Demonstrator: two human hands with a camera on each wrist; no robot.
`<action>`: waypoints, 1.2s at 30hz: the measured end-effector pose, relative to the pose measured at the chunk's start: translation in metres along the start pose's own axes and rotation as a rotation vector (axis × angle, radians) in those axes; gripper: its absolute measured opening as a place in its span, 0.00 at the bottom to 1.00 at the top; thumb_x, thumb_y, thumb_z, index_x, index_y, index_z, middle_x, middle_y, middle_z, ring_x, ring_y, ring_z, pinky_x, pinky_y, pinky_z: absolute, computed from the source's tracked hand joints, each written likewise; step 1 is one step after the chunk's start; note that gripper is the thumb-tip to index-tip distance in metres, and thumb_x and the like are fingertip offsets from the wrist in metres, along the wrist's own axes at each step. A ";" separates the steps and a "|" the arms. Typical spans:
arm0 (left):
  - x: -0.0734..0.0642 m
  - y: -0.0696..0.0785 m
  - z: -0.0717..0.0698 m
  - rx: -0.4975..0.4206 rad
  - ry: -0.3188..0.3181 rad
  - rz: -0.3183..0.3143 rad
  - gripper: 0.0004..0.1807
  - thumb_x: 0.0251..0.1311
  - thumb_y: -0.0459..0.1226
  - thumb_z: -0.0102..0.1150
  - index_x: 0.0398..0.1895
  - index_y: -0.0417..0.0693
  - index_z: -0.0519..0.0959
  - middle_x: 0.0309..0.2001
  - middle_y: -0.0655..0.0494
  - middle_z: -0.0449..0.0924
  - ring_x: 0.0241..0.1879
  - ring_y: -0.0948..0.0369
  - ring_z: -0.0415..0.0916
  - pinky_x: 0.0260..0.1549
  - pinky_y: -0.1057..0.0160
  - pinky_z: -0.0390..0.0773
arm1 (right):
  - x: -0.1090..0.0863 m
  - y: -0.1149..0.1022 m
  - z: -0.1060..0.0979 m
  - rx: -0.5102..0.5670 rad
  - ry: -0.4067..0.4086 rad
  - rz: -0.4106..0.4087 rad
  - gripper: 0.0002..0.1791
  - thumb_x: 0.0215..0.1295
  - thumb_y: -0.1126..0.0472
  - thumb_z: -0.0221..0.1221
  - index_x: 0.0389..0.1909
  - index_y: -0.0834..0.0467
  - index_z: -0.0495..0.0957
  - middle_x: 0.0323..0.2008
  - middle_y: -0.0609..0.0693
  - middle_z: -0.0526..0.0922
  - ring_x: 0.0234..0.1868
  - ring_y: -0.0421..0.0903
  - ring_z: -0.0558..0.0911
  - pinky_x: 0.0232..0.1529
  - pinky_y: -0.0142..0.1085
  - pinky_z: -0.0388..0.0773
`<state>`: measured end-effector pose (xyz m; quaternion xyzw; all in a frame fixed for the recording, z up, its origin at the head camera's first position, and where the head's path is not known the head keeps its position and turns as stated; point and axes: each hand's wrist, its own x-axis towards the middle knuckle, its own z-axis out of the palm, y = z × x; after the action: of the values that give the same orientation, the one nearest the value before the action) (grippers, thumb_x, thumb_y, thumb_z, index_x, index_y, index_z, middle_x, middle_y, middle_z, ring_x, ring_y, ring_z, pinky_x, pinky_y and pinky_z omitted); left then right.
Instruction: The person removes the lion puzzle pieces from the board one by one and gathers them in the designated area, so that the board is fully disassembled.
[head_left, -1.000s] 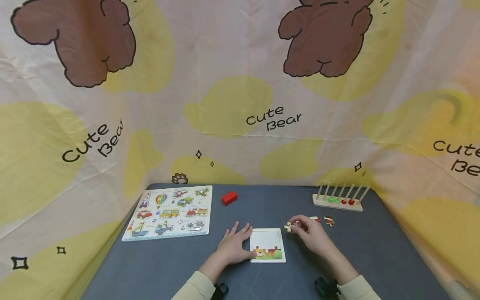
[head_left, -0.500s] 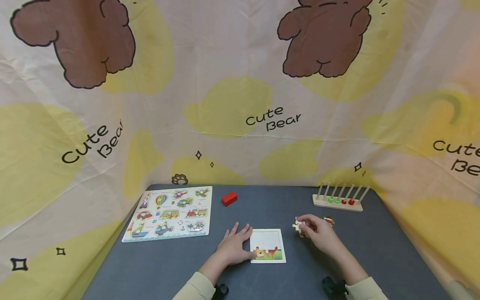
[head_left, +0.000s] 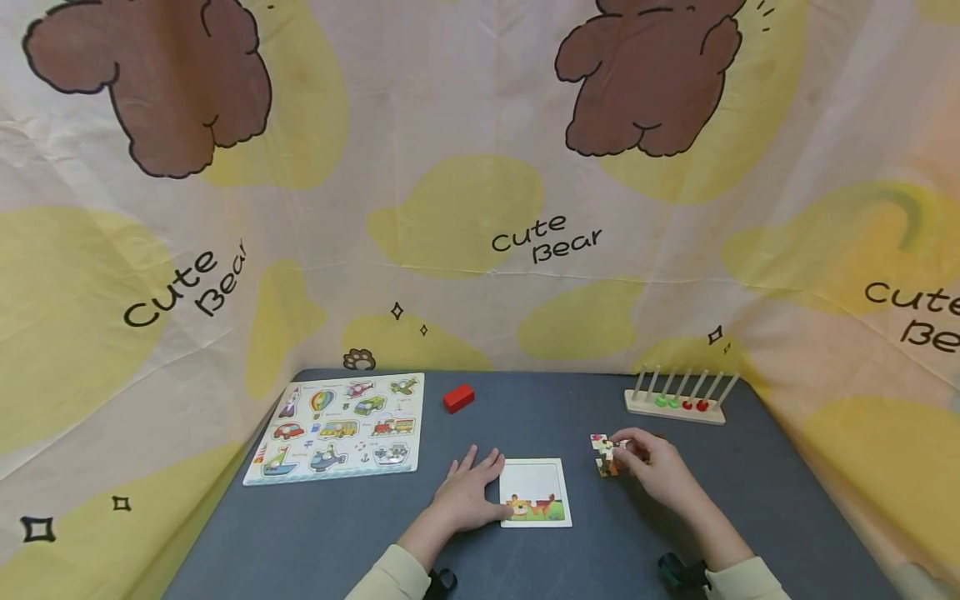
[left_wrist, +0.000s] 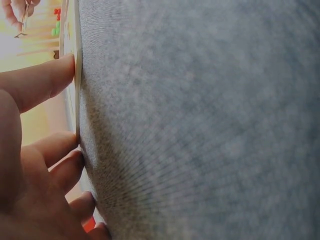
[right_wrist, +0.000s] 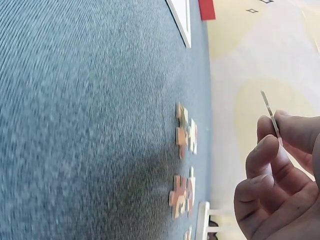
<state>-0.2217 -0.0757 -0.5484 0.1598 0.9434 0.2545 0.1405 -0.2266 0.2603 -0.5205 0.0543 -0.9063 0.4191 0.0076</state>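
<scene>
In the head view my left hand lies with fingers spread at the left side of a small white puzzle tray, thumb and fingertips touching its border. Assembled jigsaw pieces with a cartoon animal on green fill the tray's lower part. To the right, my right hand pinches a thin puzzle piece between thumb and fingers, seen edge-on in the right wrist view; its picture is hidden there. Below it, loose puzzle pieces lie on the table, with more pieces beside them.
A white picture board with vehicles lies at the left. A red block sits behind the tray. A wooden peg rack with green and red beads stands at the back right, before a patterned curtain.
My right hand has drawn rightward, away from the tray, with the puzzle piece. Loose pieces it covered now show on its left, while those farther right are mostly covered. My left hand stays put.
</scene>
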 end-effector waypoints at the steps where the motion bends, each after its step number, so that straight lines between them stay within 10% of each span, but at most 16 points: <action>1: 0.000 0.000 0.000 -0.001 0.000 -0.001 0.48 0.52 0.56 0.71 0.76 0.52 0.66 0.77 0.55 0.62 0.80 0.45 0.44 0.75 0.37 0.47 | 0.000 0.001 -0.001 -0.003 -0.001 0.005 0.12 0.71 0.59 0.62 0.52 0.57 0.80 0.29 0.51 0.79 0.26 0.41 0.75 0.25 0.33 0.73; 36: 0.001 0.000 0.000 0.012 -0.005 -0.021 0.48 0.52 0.57 0.70 0.76 0.54 0.66 0.77 0.57 0.61 0.81 0.47 0.44 0.76 0.38 0.47 | -0.010 0.043 -0.036 -0.108 0.063 0.024 0.14 0.73 0.57 0.60 0.53 0.59 0.80 0.29 0.49 0.77 0.25 0.39 0.73 0.25 0.32 0.71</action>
<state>-0.2225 -0.0756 -0.5490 0.1515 0.9461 0.2470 0.1446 -0.2224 0.3164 -0.5299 0.0296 -0.9274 0.3712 0.0342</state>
